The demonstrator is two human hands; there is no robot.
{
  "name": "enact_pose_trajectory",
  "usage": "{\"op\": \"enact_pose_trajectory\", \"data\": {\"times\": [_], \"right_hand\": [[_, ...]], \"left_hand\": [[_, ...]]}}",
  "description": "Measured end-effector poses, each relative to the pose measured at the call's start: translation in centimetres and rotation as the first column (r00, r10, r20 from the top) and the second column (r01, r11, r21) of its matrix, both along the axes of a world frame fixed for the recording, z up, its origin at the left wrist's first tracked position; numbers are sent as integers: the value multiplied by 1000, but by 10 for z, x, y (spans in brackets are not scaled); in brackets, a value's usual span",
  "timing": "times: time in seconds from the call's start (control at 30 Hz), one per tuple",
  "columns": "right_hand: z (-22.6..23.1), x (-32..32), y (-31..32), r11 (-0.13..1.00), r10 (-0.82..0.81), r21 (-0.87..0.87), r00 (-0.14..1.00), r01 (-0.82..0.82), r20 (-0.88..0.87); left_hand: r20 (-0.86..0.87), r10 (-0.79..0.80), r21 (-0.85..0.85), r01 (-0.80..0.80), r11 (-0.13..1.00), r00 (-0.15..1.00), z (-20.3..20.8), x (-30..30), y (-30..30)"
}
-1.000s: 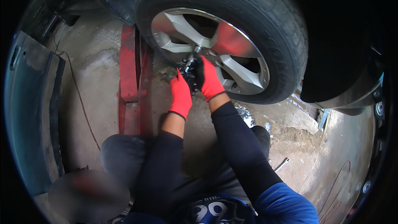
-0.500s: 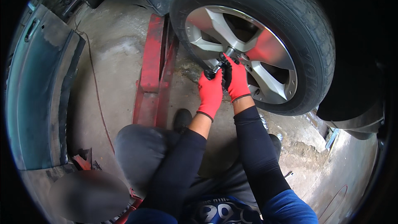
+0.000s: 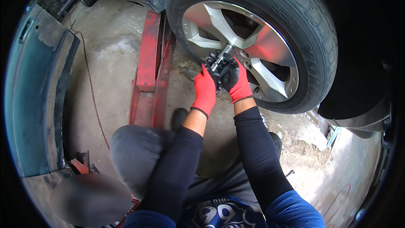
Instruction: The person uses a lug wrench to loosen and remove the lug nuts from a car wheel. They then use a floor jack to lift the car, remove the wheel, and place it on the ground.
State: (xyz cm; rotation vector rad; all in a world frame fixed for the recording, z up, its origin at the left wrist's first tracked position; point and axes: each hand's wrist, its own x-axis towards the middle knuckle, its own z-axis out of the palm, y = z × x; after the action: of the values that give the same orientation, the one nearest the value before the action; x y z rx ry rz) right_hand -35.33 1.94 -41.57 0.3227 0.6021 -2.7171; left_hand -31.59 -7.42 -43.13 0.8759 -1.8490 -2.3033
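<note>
Both my hands wear red gloves with black palms and fingers. Between them is a chrome socket wrench (image 3: 222, 56), tilted, its upper end at the lug nut area near the hub of the silver alloy wheel (image 3: 242, 42). My left hand (image 3: 205, 85) is closed around its lower part. The fingers of my right hand (image 3: 234, 78) curl against the shaft's right side, closer to the wheel. A black tire (image 3: 310, 46) surrounds the rim. Gloved fingers hide the wrench's lower end.
Left of the wheel stands a red steel lift arm (image 3: 148, 59). A detached teal car door (image 3: 36, 97) is at far left, with a thin cable (image 3: 92, 88) along the concrete floor (image 3: 112, 55). A blurred round patch (image 3: 90, 200) covers the lower left.
My right hand has turned and drawn back from the hub, so more of the chrome shaft shows. My left hand stays at the lower end. The whole view has shifted slightly.
</note>
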Motion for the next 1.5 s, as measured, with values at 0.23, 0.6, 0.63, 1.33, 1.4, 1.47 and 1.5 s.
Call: {"op": "enact_pose_trajectory", "data": {"times": [0.23, 0.6, 0.63, 1.33, 1.4, 1.47, 1.5], "right_hand": [[-9, -4, 1, 922, -93, 373, 994, 108, -56], [-19, -7, 6, 990, -64, 126, 998, 63, 1], [-22, -8, 7, 993, -64, 100, 998, 62, 19], [-11, -2, 0, 882, -207, 415, 974, 226, -89], [-13, -5, 2, 946, -157, 283, 987, 160, -33], [-14, -5, 5, 959, -119, 253, 991, 129, -53], [-14, -5, 7, 947, -109, 292, 989, 133, -97]], "left_hand": [[-126, 5, 45, 1, 999, 992, -1, 5, 13], [-26, -55, 215, 59, 975, 998, 15, 13, 10], [-28, -75, 196, 79, 977, 997, 10, 10, 9], [-131, -37, 26, 41, 999, 991, -12, 3, -2], [-52, -49, 165, 57, 985, 997, -11, 1, 1], [-21, -18, 417, 25, 909, 1000, -8, 3, 6], [-55, -37, 416, 56, 908, 998, -5, 7, 6]]}}
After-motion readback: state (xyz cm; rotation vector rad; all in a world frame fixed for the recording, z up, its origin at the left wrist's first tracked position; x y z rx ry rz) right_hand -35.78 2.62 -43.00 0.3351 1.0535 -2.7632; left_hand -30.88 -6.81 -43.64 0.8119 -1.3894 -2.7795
